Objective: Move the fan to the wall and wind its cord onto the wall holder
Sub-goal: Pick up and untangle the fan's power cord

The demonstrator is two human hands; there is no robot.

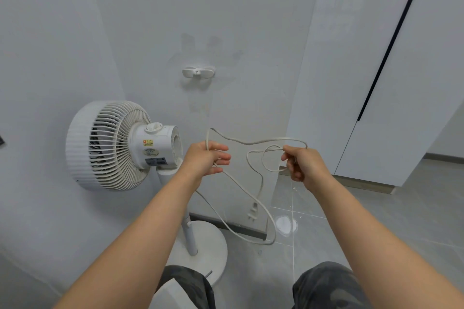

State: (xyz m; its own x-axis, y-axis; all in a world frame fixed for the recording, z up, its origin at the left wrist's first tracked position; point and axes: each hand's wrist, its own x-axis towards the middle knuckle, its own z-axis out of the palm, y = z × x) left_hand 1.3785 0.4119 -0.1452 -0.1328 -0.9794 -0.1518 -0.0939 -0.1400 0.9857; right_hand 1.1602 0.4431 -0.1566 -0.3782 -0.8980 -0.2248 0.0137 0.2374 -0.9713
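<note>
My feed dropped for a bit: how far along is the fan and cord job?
Done: the fan stands by the wall. In hand: the left hand and right hand each grip the cord, gathered in loose loops, its plug dangling. Left: the wall holder is bare, so all the winding remains.
</note>
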